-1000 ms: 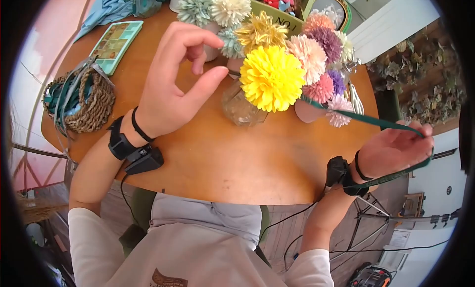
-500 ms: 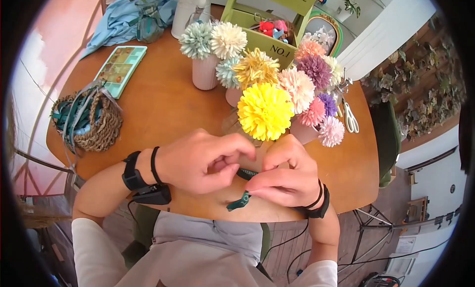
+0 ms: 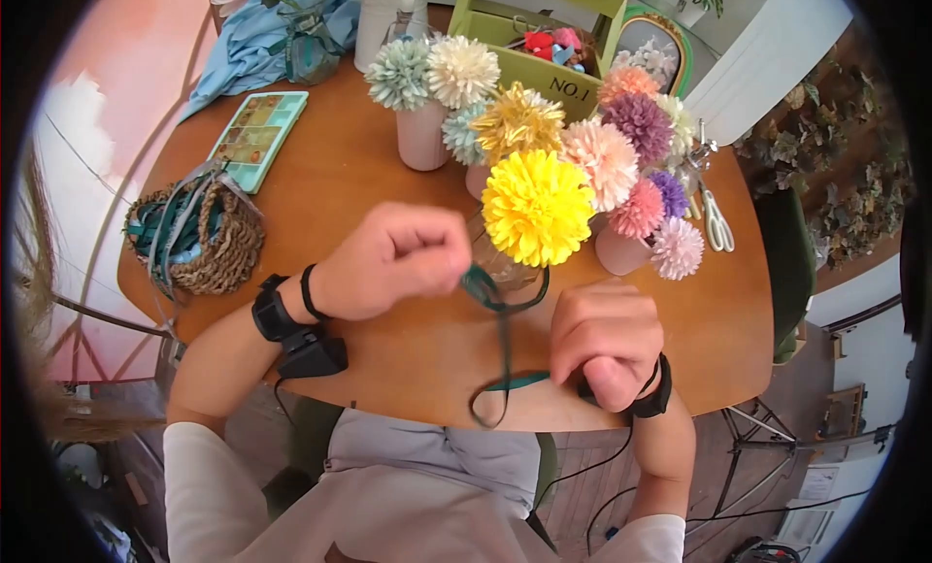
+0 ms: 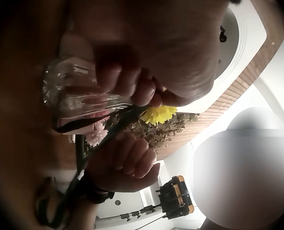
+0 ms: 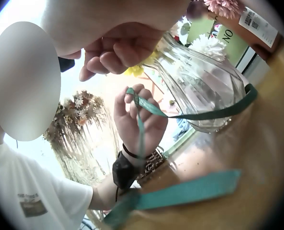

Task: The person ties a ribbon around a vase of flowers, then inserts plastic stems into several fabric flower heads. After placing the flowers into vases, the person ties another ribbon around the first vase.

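One green ribbon hangs over the table, planked floor below

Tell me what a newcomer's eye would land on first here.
Probably the big yellow flower, bright above the glass vase mid-scene. Next, the green ribbon pinched in the left hand, near the vase. Then perhaps the woven basket at the table's left side.
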`<control>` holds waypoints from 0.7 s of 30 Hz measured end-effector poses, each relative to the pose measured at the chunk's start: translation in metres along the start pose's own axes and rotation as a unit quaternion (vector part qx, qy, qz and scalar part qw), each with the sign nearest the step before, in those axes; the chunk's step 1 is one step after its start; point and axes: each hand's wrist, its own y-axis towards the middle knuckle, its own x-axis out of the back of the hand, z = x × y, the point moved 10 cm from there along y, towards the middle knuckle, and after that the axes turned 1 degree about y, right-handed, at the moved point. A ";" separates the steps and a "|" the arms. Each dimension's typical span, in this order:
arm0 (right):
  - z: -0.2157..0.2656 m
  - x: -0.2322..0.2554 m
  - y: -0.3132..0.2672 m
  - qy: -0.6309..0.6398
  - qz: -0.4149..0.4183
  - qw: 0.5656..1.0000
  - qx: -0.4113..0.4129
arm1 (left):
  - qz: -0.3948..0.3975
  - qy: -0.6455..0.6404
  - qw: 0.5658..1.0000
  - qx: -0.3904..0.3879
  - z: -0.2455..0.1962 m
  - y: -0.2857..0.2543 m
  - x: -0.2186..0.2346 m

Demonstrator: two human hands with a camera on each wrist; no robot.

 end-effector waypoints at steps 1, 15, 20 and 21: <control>-0.003 0.001 -0.001 -0.012 -0.017 1.000 -0.013 | -0.015 -0.057 0.998 0.012 0.003 -0.002 0.007; -0.020 0.016 -0.006 -0.053 -0.051 0.993 -0.094 | -0.042 0.030 0.996 -0.079 -0.006 0.006 0.012; -0.020 0.027 -0.007 -0.054 -0.081 0.992 -0.083 | 0.003 0.228 0.966 -0.121 -0.019 0.003 -0.011; -0.020 0.030 -0.008 -0.052 -0.094 0.991 -0.082 | 0.013 0.260 0.956 -0.134 -0.022 0.004 -0.015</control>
